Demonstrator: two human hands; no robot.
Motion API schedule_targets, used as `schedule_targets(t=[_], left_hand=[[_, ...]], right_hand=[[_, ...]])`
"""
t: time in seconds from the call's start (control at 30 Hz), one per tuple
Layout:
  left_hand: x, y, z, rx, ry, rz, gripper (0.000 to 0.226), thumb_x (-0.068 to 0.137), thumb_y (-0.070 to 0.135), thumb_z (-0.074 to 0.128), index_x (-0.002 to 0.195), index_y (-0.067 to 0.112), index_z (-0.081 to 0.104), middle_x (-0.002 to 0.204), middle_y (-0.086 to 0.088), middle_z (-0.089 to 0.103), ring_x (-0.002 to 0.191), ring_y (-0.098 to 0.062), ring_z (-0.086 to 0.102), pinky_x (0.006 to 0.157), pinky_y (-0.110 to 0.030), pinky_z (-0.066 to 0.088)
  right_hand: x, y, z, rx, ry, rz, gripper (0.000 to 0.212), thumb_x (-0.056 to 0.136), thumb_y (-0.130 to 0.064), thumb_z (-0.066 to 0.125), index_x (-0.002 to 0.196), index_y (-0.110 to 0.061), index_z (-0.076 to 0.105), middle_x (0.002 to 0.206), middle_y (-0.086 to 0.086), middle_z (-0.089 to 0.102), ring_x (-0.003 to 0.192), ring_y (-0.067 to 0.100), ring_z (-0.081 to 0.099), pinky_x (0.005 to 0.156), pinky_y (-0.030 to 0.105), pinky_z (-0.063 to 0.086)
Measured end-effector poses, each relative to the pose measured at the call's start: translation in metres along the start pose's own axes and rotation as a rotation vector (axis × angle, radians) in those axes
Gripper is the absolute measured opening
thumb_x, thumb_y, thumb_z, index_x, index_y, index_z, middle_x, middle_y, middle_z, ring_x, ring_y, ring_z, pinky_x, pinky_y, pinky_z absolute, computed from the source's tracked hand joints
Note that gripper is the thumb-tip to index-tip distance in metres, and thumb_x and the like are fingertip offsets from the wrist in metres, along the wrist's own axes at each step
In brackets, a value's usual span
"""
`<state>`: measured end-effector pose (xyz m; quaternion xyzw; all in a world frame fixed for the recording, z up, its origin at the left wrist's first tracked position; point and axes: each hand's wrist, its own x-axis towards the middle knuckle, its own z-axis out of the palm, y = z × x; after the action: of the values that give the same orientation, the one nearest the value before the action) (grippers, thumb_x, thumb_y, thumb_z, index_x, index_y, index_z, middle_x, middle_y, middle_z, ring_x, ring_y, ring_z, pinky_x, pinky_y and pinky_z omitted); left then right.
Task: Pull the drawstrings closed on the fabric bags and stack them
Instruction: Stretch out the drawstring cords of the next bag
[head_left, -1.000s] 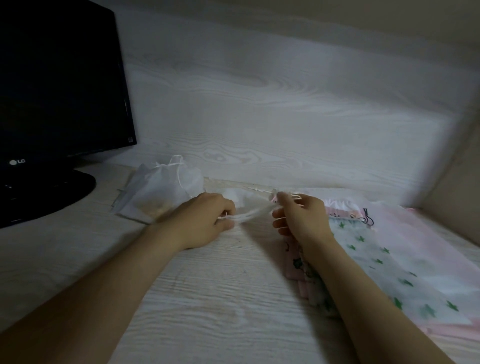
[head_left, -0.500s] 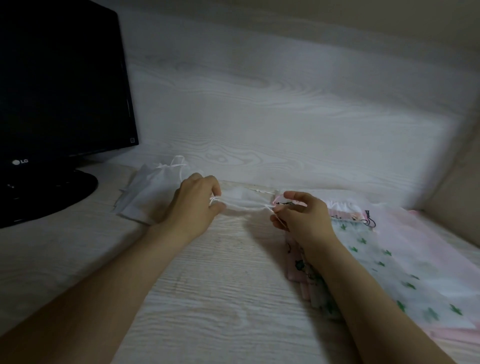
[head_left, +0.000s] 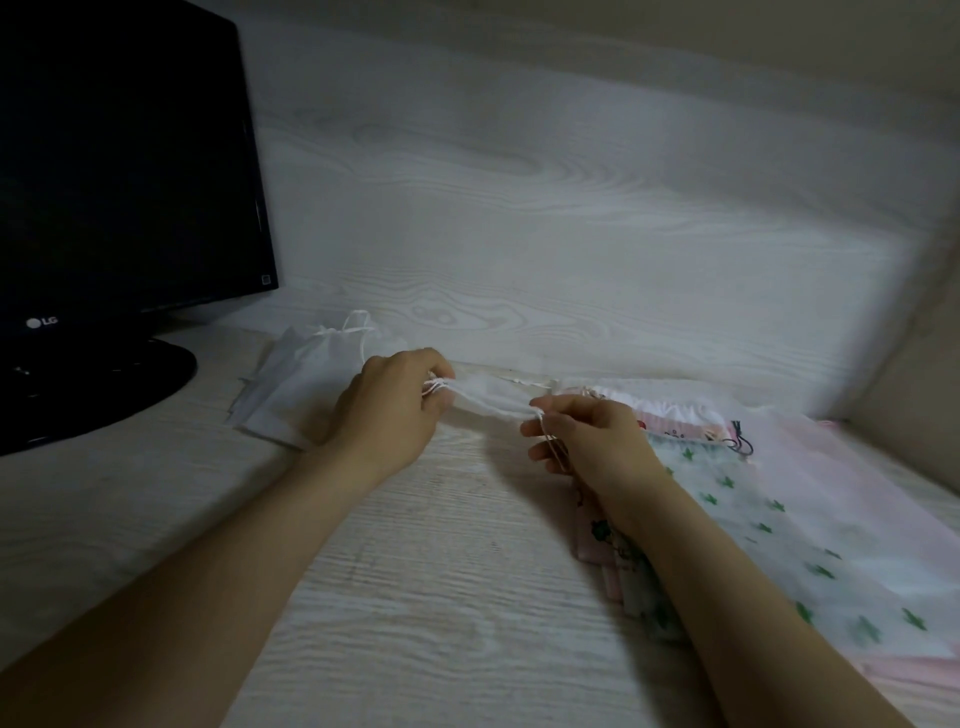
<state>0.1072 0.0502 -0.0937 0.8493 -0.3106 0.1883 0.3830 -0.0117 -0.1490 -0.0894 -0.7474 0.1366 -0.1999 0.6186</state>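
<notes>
Left hand (head_left: 387, 410), at the centre of the frame, pinches the drawstring (head_left: 435, 385) at one end of a small white fabric bag (head_left: 488, 397), its fingers curled round the cord. Just right of it and slightly lower, the right hand (head_left: 592, 441) pinches the cord at the bag's other end between thumb and forefinger, the other fingers loosely curled. The bag is stretched between the two hands over the pale wood-grain desk (head_left: 415, 597); whether it touches the desk cannot be told. Behind the left hand, left of centre, lies a pile of white bags (head_left: 296, 384), a looped string showing on top. In the lower right, under the right forearm, patterned bags (head_left: 779, 519) overlap flat, one translucent with green prints, pink ones beneath. A black monitor (head_left: 119, 182) fills the upper left
</notes>
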Motion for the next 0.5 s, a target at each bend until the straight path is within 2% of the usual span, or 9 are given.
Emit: schedule_targets(t=[0.1, 0.17, 0.3, 0.4, 0.5], left_hand=[[0.003, -0.002, 0.002, -0.089, 0.050, -0.004, 0.027, 0.101, 0.008, 0.063, 0.121, 0.026, 0.068, 0.097, 0.003, 0.074, 0.095, -0.019, 0.070, 0.089, -0.041, 0.059], [0.005, -0.003, 0.002, -0.157, 0.073, -0.036, 0.029, 0.101, 0.003, 0.058, 0.121, 0.022, 0.067, 0.093, 0.006, 0.075, 0.092, -0.016, 0.073, 0.088, -0.041, 0.061], [0.008, -0.002, 0.004, -0.304, 0.103, -0.110, 0.015, 0.103, 0.004, 0.056, 0.103, 0.013, 0.069, 0.084, 0.002, 0.077, 0.067, -0.010, 0.076, 0.074, -0.044, 0.066], [0.008, 0.003, 0.002, -0.440, 0.111, -0.195, 0.015, 0.103, 0.006, 0.060, 0.093, 0.011, 0.071, 0.080, -0.003, 0.078, 0.067, -0.016, 0.078, 0.070, -0.043, 0.067], [0.009, 0.007, -0.002, -0.612, 0.059, -0.326, 0.015, 0.104, 0.004, 0.058, 0.099, 0.008, 0.072, 0.087, -0.013, 0.079, 0.073, -0.025, 0.080, 0.071, -0.040, 0.066]], right_hand=[[0.001, 0.000, -0.003, -0.005, 0.099, -0.047, 0.019, 0.101, -0.004, 0.058, 0.111, -0.009, 0.073, 0.093, 0.007, 0.080, 0.073, 0.018, 0.071, 0.062, 0.025, 0.055], [0.001, 0.000, -0.005, -0.016, 0.139, -0.090, 0.018, 0.101, -0.005, 0.059, 0.112, -0.009, 0.073, 0.092, 0.006, 0.080, 0.073, 0.018, 0.073, 0.063, 0.023, 0.057], [0.001, 0.000, -0.004, 0.041, 0.150, -0.129, 0.018, 0.101, -0.001, 0.059, 0.115, -0.004, 0.070, 0.093, 0.012, 0.079, 0.074, 0.021, 0.076, 0.066, 0.026, 0.060], [0.002, 0.001, -0.004, 0.052, 0.171, -0.151, 0.020, 0.099, 0.001, 0.059, 0.115, -0.005, 0.070, 0.093, 0.012, 0.079, 0.078, 0.024, 0.078, 0.069, 0.028, 0.062], [0.001, 0.000, -0.005, 0.044, 0.183, -0.180, 0.017, 0.099, -0.003, 0.063, 0.112, -0.008, 0.072, 0.092, 0.009, 0.079, 0.078, 0.024, 0.078, 0.068, 0.027, 0.061]])
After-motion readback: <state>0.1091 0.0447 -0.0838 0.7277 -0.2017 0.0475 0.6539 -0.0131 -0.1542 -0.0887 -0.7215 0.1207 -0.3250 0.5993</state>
